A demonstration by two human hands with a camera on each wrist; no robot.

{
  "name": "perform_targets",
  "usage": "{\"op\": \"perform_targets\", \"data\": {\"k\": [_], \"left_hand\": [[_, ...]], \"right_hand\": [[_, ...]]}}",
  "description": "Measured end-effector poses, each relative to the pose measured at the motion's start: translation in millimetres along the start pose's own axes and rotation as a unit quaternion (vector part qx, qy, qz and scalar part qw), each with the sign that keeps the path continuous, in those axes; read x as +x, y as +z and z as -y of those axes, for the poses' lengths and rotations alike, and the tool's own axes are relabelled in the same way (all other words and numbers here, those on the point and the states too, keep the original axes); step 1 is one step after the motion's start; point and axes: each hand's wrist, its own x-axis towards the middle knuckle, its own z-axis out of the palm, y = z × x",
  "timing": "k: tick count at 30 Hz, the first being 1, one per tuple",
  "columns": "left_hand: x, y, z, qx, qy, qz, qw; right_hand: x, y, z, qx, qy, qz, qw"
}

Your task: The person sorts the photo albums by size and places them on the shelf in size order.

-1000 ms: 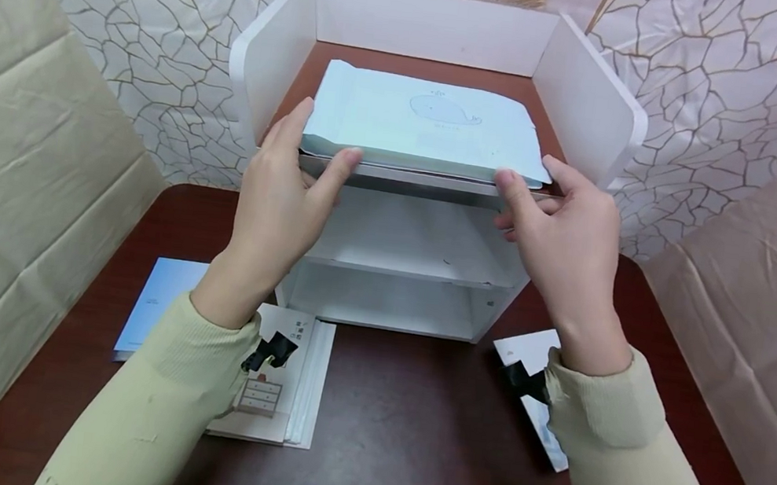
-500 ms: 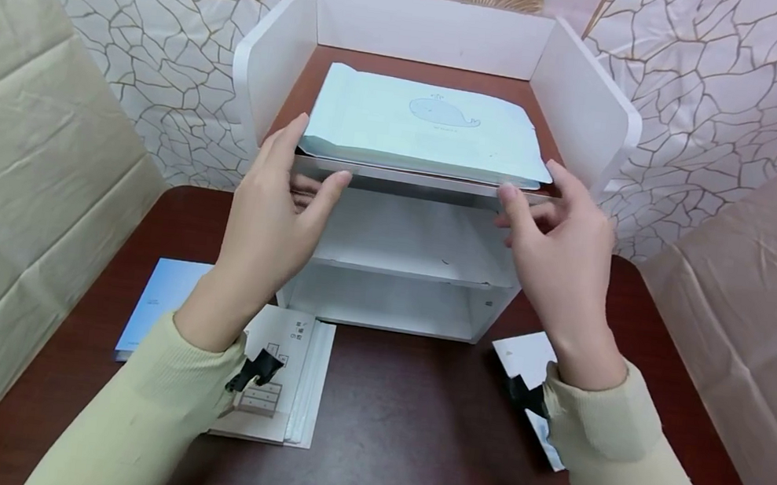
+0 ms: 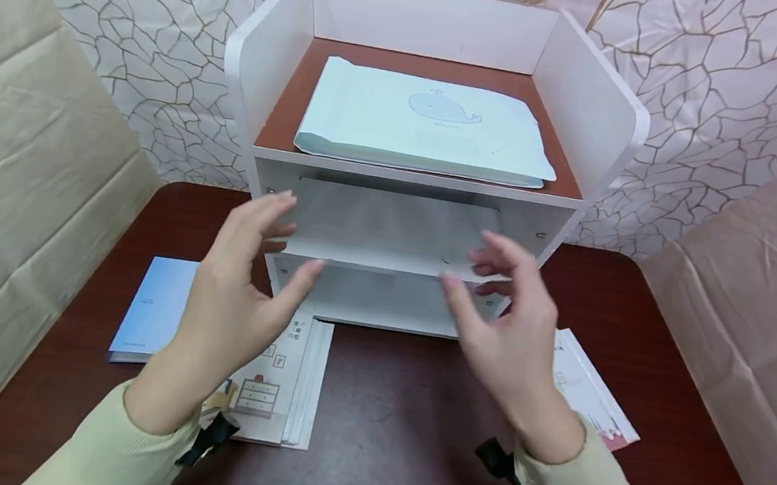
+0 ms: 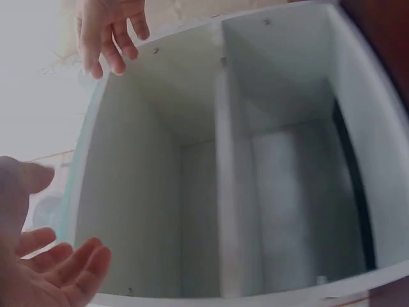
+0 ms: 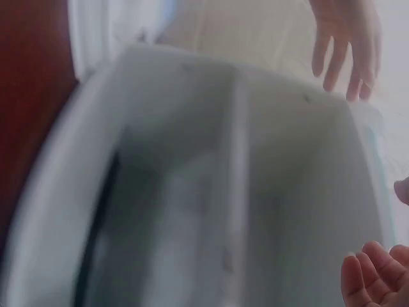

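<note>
My left hand (image 3: 233,297) hovers before the white shelf unit (image 3: 587,137), its fingers spread and slightly bent around nothing. Across from it my right hand (image 3: 509,338) hangs in the same way, palm facing inward, blurred by motion. On the brown top board (image 3: 280,124) lies a pale book (image 3: 374,110) with a whale drawing, apart from both hands. Both hands appear in the left wrist view, beside the two bays under the top. In the right wrist view, bent right fingertips (image 5: 367,275) show at the lower right corner.
On the dark table (image 3: 384,416), a blue book (image 3: 154,305) lies at the left, next to a stack of books (image 3: 273,388) with a drawer picture. Another white book (image 3: 593,390) sits at the right, partly behind my right arm. Patterned cloth (image 3: 173,62) hangs behind.
Both hands have left the front edge of the pale book and come down and back toward me. The book stays on the top board, and the shelf front is now uncovered.
</note>
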Motion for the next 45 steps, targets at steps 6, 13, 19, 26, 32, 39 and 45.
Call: {"op": "perform_targets", "data": {"k": [6,13,19,26,32,39,45], "left_hand": [[-35.8,-1.7,9.5,0.051,-0.06,0.082,0.9935],[-68.2,-0.6,21.7,0.109,-0.154,0.162,0.9687],[-84.6,-1.4,31.1,0.176,-0.223,0.221,0.9332],[-97.5,-4.8,43.9,0.214,-0.258,0.277,0.9008],[-104.7,-8.7,55.4,0.236,-0.27,0.309,0.8808],[-106.0,-10.8,64.4,0.232,-0.296,0.328,0.8668],[-105.9,-11.9,68.5,0.22,-0.312,0.339,0.8597]], "right_hand": [[-31.3,20,-10,-0.025,0.02,0.071,0.9969],[-59.0,38,-20,-0.049,0.054,0.127,0.9892],[-69.7,50,-23,0.058,0.234,0.183,0.9532],[-78.2,64,-30,0.191,0.438,0.234,0.8467],[-85.8,74,-35,0.288,0.521,0.247,0.7643],[-97.6,87,-35,0.288,0.537,0.279,0.7418],[-101.9,95,-30,0.284,0.553,0.287,0.7289]]}}
